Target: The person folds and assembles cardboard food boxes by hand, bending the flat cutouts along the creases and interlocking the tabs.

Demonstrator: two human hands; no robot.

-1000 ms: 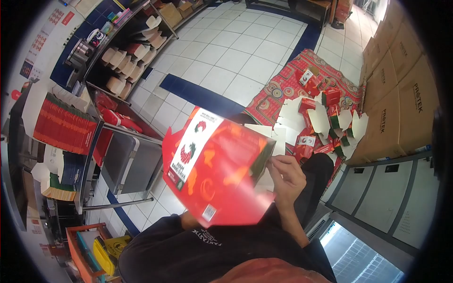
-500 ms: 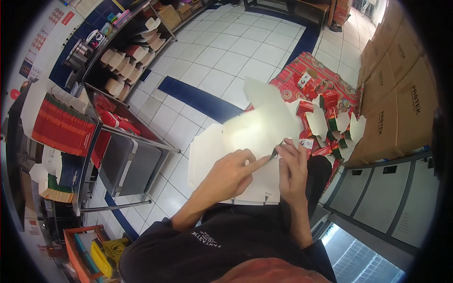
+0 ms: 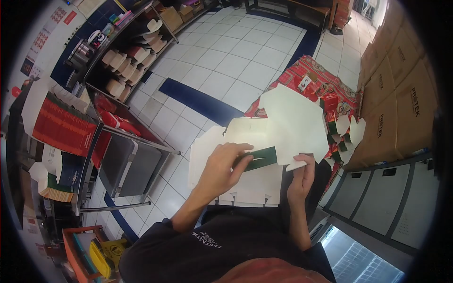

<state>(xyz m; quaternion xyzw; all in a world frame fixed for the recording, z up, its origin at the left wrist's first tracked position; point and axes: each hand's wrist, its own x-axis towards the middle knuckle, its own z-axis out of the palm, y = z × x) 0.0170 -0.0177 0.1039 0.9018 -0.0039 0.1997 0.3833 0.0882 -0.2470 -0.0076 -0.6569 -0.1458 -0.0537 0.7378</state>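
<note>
A part-folded paper food box [image 3: 297,125], white inside, is held in front of me above my lap. A dark green flap [image 3: 262,159] on its near side has a slit in it. My left hand [image 3: 222,165] is closed with thumb and fingers on this green flap. On the other side, my right hand [image 3: 302,177] pinches a small white flap at the box's near right corner. Under the box lies a stack of flat white box blanks [image 3: 200,155] with notched tabs along the near edge.
Folded red and green boxes [image 3: 337,125] lie in a heap on a red patterned cloth [image 3: 306,68]. Brown cartons [image 3: 401,89] are stacked at right, beside a grey cabinet [image 3: 377,193]. A steel shelf [image 3: 163,148] and stacked red blanks [image 3: 61,122] stand at left.
The box has turned and shifted right, and its green flap now faces me. My hands have moved apart, the left staying on the green flap and the right on a white flap.
</note>
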